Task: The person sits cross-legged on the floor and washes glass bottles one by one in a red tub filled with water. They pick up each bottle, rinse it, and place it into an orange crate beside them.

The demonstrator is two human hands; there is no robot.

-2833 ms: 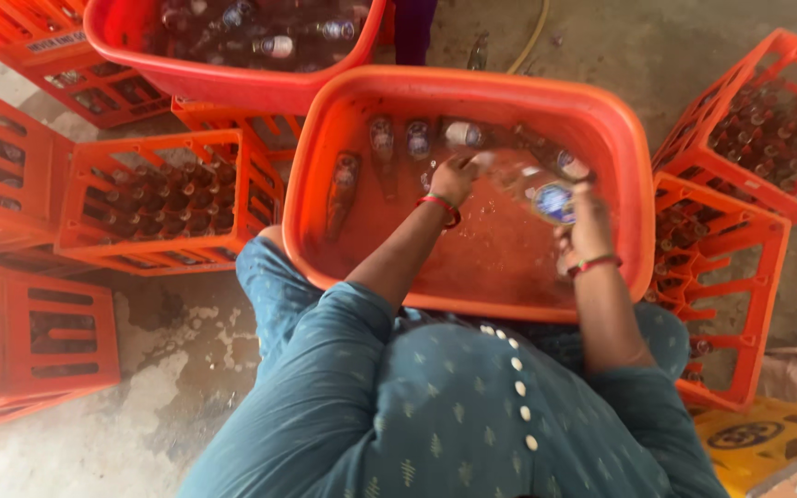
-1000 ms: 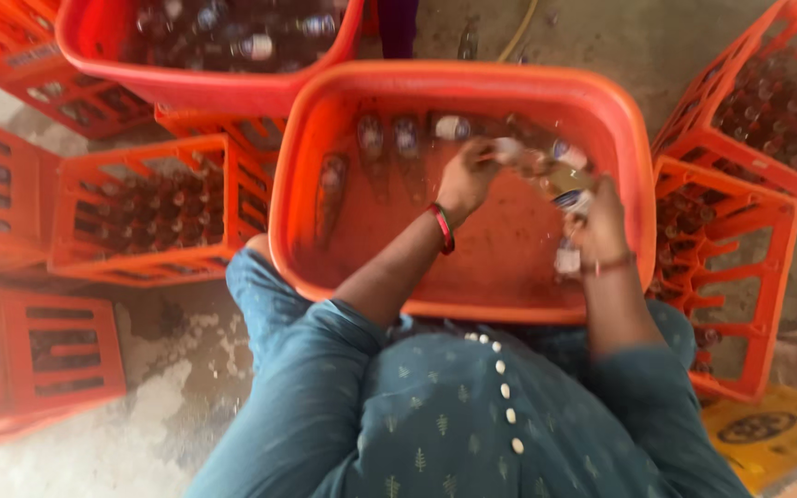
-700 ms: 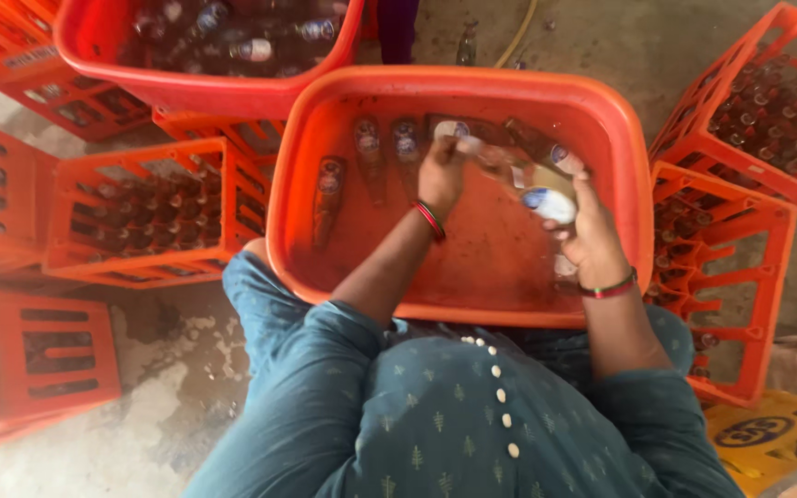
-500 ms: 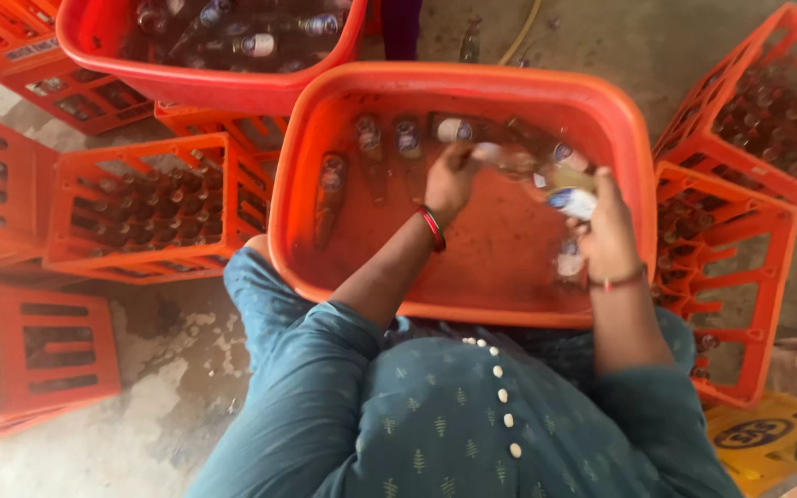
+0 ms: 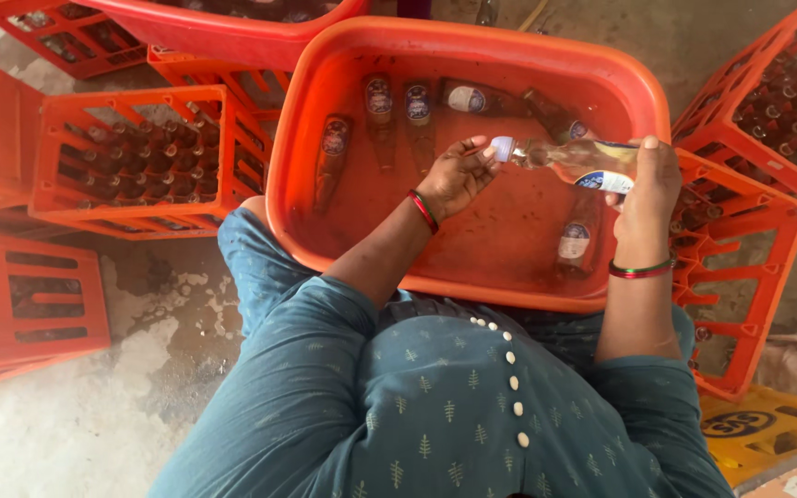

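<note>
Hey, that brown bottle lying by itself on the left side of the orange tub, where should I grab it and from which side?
Grip the brown bottle around its labelled body, coming straight down from above. It lies flat on the tub floor, apart from its neighbours, so both flanks are free. Its narrow neck looks wet and may slip.

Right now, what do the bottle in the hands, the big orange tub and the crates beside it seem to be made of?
The bottle, held by the right hand with the left hand at its mouth, looks like clear glass: see-through and shiny. The tub seems moulded plastic, smooth and slightly glossy with a rounded rim. The crates look like rigid matte plastic with open lattice walls.
</note>
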